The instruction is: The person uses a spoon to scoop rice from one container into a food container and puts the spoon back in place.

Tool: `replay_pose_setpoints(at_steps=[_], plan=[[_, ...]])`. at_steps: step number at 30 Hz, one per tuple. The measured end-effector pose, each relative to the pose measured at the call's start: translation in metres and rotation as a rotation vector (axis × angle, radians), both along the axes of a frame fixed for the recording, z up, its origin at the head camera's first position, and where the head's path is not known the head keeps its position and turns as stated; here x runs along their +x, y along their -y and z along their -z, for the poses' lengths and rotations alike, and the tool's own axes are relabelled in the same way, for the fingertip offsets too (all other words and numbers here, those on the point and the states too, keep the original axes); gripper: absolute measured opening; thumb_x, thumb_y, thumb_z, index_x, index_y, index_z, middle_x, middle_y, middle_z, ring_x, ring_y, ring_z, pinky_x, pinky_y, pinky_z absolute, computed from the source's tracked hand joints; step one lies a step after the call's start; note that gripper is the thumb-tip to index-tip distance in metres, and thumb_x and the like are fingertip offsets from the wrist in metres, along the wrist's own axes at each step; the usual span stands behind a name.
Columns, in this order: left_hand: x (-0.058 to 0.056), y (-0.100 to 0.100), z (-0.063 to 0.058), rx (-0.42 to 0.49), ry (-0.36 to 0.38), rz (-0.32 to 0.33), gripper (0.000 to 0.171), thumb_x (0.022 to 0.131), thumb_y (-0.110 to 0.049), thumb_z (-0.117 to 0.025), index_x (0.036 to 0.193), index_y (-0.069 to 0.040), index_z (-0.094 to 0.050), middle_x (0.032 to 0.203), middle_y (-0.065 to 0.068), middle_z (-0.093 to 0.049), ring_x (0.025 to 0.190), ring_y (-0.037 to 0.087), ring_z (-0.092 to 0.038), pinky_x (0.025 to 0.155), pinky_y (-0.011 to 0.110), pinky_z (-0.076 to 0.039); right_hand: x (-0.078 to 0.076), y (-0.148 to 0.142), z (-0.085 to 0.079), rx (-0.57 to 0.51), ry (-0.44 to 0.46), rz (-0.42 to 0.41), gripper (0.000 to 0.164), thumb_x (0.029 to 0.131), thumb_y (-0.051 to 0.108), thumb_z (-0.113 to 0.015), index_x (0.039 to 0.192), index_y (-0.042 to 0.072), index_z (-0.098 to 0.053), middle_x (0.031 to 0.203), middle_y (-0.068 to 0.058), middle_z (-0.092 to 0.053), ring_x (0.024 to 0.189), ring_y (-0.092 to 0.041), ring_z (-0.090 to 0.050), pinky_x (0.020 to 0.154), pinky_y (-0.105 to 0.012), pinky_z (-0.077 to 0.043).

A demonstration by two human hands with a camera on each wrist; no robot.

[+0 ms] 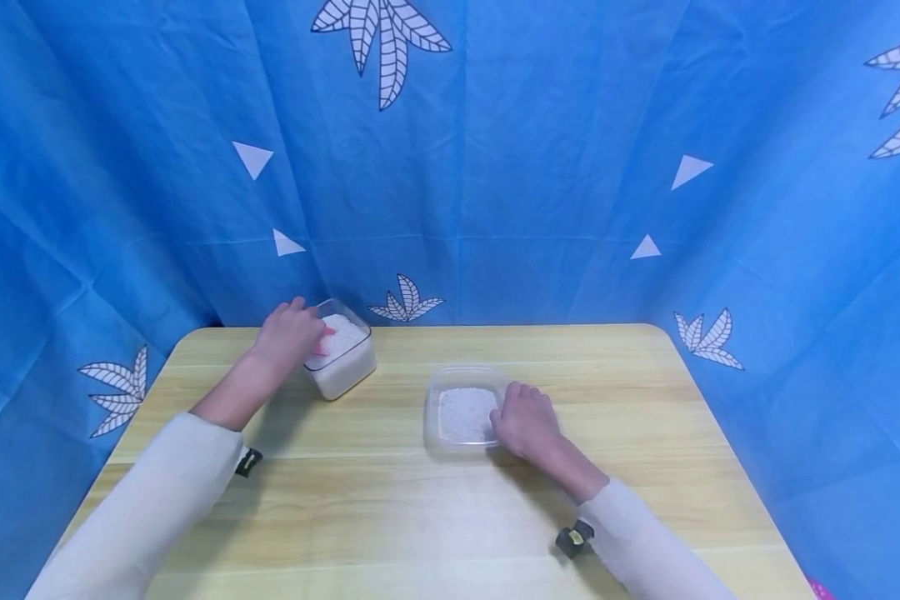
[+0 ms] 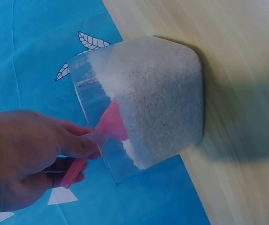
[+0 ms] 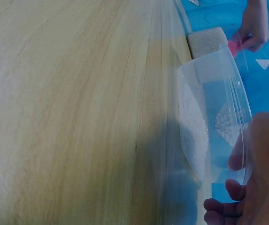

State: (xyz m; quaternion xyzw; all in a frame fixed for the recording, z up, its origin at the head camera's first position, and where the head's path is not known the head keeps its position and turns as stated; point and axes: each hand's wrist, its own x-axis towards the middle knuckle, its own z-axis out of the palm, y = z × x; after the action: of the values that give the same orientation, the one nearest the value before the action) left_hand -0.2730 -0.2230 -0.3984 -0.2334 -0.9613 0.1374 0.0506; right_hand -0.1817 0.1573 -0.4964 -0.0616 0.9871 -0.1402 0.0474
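My left hand (image 1: 288,335) pinches the handle of a pink scoop (image 2: 111,123) over the rim of a clear square canister (image 1: 347,372) at the table's far left. The scoop's head dips into the white, rice-like grains (image 2: 160,93) that nearly fill the canister. Near the middle stands a shallow clear plastic container (image 1: 437,385) with a lower layer of the same grains (image 1: 467,414). My right hand (image 1: 527,421) grips its right wall, the thumb on the inside and other fingers outside, as the right wrist view shows.
Both containers stand on a light wooden table (image 1: 390,517) with rounded corners. A blue curtain (image 1: 540,167) printed with white leaves and triangles hangs behind the table and along its sides. The canister stands close to the back edge.
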Motion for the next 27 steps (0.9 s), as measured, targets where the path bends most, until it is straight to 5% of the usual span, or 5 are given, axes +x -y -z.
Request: replay_pose_setpoints(at_steps=[8, 15, 27], plan=[[-0.015, 0.0, 0.004, 0.01, 0.088, -0.019, 0.023, 0.084, -0.007, -0.085, 0.105, -0.002, -0.077, 0.101, 0.019, -0.075, 0.091, 0.033, -0.059, 0.084, 0.046, -0.057, 0.0, 0.0, 0.0, 0.003, 0.004, -0.003, 0.03, 0.098, 0.028, -0.05, 0.101, -0.002, -0.051, 0.091, -0.015, -0.053, 0.088, -0.031, -0.05, 0.087, -0.048, -0.047], [-0.028, 0.003, 0.005, 0.077, 0.22, -0.106, 0.019, 0.089, -0.01, -0.078, 0.104, 0.001, -0.075, 0.091, 0.017, -0.07, 0.089, 0.032, -0.057, 0.078, 0.046, -0.055, -0.001, 0.0, 0.0, 0.008, 0.007, -0.004, 0.03, 0.098, 0.028, -0.051, 0.101, -0.001, -0.051, 0.091, -0.014, -0.053, 0.087, -0.03, -0.05, 0.085, -0.048, -0.047], [-0.034, 0.011, 0.007, 0.128, 0.317, -0.095, 0.016, 0.093, -0.018, -0.076, 0.102, -0.005, -0.075, 0.091, 0.011, -0.071, 0.085, 0.028, -0.06, 0.076, 0.04, -0.053, -0.001, 0.0, 0.001, 0.007, 0.005, -0.004, 0.03, 0.098, 0.028, -0.051, 0.1, -0.002, -0.052, 0.091, -0.015, -0.053, 0.086, -0.03, -0.051, 0.085, -0.048, -0.048]])
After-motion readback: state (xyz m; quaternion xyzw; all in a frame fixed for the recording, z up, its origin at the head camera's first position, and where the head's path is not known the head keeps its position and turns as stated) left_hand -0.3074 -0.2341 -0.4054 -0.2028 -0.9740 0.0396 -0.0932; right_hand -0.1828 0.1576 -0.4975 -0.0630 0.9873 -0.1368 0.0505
